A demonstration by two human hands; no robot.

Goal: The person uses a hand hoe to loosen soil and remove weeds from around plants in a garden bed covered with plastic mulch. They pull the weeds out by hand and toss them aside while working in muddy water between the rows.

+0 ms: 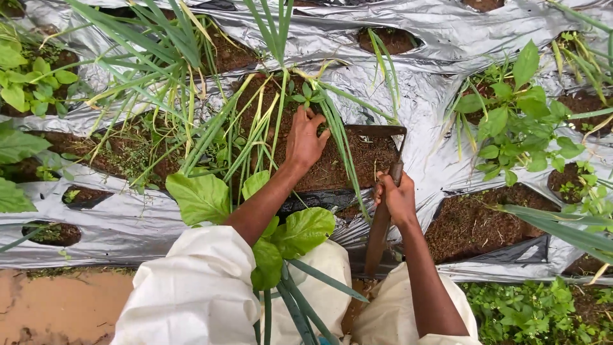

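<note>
Left hand [305, 142] at centre frame, palm down on the dark soil [345, 167], fingers [311, 119] curled narrow around the base of a small green weed [306, 94] just above them, pinching its stem. Right hand [397, 199] right of centre, fingers wrapped tight around the wooden handle [382, 223] of a hoe. Handle running from lower centre up through the fist; flat dark metal blade [378, 132] lying across the top of the soil patch, just right of the left hand, its corner bent down towards the fist. Soil patch showing through a hole in the silver plastic mulch sheet [440, 35], crumpled and shiny across the upper and middle frame. Long, thin green and yellowing grass blades [191, 96] fanning over the upper left and centre, some crossing the left forearm. Broad bright green leaves [201, 198] at lower centre left, beside the white sleeve [191, 287]. Bushy leafy plant [511, 121] at right, rooted in another opening in the sheet. More bare soil openings at lower right and left. Wet orange-brown ground [57, 306] at lower left corner. Low green weeds [530, 313] at lower right.
</note>
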